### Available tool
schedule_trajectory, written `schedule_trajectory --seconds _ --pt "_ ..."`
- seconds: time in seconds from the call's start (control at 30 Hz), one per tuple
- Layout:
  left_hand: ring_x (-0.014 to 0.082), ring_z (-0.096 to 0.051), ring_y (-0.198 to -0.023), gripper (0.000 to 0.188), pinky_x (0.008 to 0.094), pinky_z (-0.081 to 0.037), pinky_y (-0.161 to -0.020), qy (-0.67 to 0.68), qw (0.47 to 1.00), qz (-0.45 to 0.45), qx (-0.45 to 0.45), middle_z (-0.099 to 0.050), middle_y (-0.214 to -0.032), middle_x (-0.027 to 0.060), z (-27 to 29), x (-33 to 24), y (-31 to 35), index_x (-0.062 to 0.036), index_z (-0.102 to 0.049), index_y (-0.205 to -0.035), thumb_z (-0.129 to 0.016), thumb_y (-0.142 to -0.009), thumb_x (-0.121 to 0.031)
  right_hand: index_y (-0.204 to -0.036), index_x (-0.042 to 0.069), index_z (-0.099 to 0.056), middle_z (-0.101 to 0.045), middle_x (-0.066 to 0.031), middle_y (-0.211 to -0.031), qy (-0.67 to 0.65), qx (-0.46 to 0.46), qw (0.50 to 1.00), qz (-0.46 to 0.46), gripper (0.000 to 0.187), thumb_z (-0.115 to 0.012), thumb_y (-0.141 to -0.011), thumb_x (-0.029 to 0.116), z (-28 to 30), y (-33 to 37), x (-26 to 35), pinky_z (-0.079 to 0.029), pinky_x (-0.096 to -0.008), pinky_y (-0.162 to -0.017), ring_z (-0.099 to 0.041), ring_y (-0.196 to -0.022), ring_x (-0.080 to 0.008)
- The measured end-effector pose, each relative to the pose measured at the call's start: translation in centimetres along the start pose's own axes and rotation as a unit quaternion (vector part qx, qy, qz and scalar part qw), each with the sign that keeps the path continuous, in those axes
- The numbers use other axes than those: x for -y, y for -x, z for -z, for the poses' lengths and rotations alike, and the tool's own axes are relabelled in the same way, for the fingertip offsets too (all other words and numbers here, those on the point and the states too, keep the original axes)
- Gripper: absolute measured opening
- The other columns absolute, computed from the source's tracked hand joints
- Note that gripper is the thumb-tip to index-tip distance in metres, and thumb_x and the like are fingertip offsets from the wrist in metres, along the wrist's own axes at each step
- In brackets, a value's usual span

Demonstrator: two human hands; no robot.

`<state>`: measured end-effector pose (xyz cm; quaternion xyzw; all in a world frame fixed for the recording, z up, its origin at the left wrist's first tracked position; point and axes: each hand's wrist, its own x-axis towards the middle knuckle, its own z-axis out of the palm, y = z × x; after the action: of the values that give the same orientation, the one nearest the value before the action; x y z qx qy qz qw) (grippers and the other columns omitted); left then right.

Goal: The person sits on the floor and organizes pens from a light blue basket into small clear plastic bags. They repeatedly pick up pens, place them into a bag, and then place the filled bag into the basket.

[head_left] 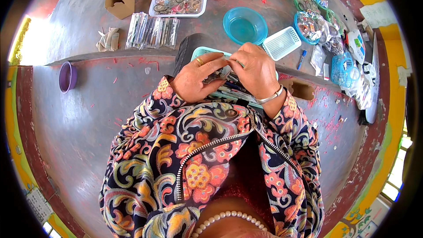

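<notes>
On my lap rests a light green plastic basket [200, 51] with several pens [233, 92] lying in it. Above it my left hand [196, 77] is closed, its fingers curled toward the right hand. My right hand [255, 68] meets it with thumb and fingers pinched together. Something small, greyish and partly shiny shows between the two hands; the fingers hide most of it, so its kind is unclear. Past the basket, on the raised grey surface, lies a row of clear packs of pens [152, 31].
Beyond my hands are a teal basin [245, 25], a pale perforated tray [282, 44] and a white tray of bagged rings [178, 2]. An open cardboard box [120, 0] stands far left. A blue pen [302, 60] lies right; a purple basin [68, 78] sits lower left.
</notes>
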<state>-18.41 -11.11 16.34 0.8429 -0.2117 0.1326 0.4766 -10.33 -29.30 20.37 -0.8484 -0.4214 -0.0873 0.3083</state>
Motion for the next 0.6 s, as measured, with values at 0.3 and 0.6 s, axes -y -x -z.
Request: schedule_trajectory --seconds 0.3,0.6 --pt "0.0361 -0.056 -0.109 0.039 0.0401 -0.047 -0.090 -0.037 0.999 -0.030 -0.005 -0.055 -0.122 0.0209 0.0 0.6 0.2 -0.0021 -0.058 -0.116 -0.070 -0.079 -0.010 -0.087 0.004 -0.067 -0.065 -0.0114 -0.079 -0.171 0.065 0.975 -0.123 0.013 -0.059 -0.083 0.014 2.0 0.9 -4.4 -0.048 -0.0370 -0.065 -0.062 -0.073 -0.0317" --pt "0.0354 -0.056 -0.109 0.043 0.0405 -0.047 -0.091 -0.027 0.999 -0.019 -0.010 -0.055 -0.120 0.0202 -0.3 0.6 0.3 -0.0021 -0.055 -0.118 -0.071 -0.079 -0.013 -0.081 0.004 -0.063 -0.062 -0.0154 -0.082 0.181 0.248 0.940 -0.149 0.012 -0.055 -0.079 0.013 -1.2 7.6 -8.0 -0.051 -0.0462 -0.068 -0.063 -0.080 -0.0357"
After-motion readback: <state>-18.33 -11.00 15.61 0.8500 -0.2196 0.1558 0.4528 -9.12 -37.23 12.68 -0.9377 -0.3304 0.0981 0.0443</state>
